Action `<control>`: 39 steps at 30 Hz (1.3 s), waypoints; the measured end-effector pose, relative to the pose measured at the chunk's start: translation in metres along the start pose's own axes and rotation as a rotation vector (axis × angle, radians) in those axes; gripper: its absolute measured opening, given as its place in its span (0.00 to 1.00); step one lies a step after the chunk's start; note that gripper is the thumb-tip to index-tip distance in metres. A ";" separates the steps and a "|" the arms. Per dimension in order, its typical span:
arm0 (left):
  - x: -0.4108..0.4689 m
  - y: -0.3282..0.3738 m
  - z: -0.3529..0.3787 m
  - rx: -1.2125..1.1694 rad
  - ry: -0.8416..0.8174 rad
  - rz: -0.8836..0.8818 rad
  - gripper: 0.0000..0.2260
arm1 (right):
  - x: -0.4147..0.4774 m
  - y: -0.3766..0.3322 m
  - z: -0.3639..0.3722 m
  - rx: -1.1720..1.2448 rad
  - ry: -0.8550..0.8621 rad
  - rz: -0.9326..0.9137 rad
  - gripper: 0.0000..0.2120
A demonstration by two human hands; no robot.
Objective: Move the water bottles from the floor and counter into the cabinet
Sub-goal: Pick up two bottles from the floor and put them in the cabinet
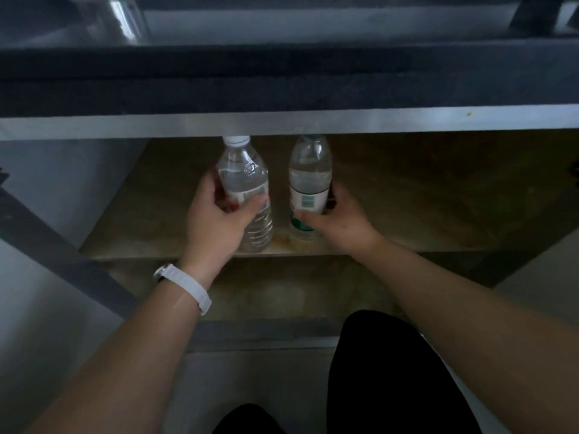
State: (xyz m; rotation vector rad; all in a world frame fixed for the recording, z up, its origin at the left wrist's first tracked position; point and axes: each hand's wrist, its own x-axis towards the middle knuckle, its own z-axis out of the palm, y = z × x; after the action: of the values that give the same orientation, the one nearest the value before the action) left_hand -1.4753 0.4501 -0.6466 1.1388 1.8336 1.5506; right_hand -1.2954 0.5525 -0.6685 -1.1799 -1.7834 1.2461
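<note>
The open cabinet under the dark bench filled most of the view. Both water bottles stood upright inside it, side by side, close but apart, with their bases near the shelf's front edge. That looked like the main risk: a bottle let go so near the lip could tip forward toward the floor if a hand brushed it while pulling back. The caps also sat just under the metal rail, so any lift could knock them against it.

The left hand gripped the white-capped bottle round its middle, thumb across the front of the label and fingers curled behind. The right hand held the green-labelled bottle low down, thumb on the label and fingers wrapped round the far side. Neither hand had let go. A white watch strap circled the left wrist.
</note>
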 end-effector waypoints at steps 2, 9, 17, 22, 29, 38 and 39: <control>-0.003 -0.011 0.004 0.026 -0.032 -0.039 0.31 | -0.002 0.012 0.003 -0.028 0.020 0.004 0.27; 0.003 -0.028 0.008 0.049 -0.026 -0.080 0.27 | 0.000 0.019 0.009 -0.070 0.069 -0.011 0.25; 0.039 -0.030 0.004 0.052 0.022 -0.112 0.26 | 0.029 0.013 0.028 -0.048 0.155 -0.004 0.27; 0.069 -0.032 0.000 0.033 0.039 -0.092 0.26 | 0.057 0.002 0.031 -0.091 0.203 -0.054 0.28; 0.096 -0.039 -0.002 -0.035 0.085 -0.101 0.28 | 0.088 0.003 0.039 -0.126 0.229 -0.049 0.29; 0.106 -0.052 -0.008 0.074 0.027 -0.064 0.29 | 0.092 0.016 0.039 -0.137 0.157 -0.056 0.29; 0.105 -0.052 -0.008 0.074 0.026 -0.056 0.29 | 0.093 0.017 0.037 -0.134 0.141 -0.056 0.30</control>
State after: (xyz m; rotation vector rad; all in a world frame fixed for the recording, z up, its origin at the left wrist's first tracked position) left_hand -1.5529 0.5325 -0.6790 1.0953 1.9382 1.4837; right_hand -1.3582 0.6277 -0.6955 -1.2512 -1.8046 0.9985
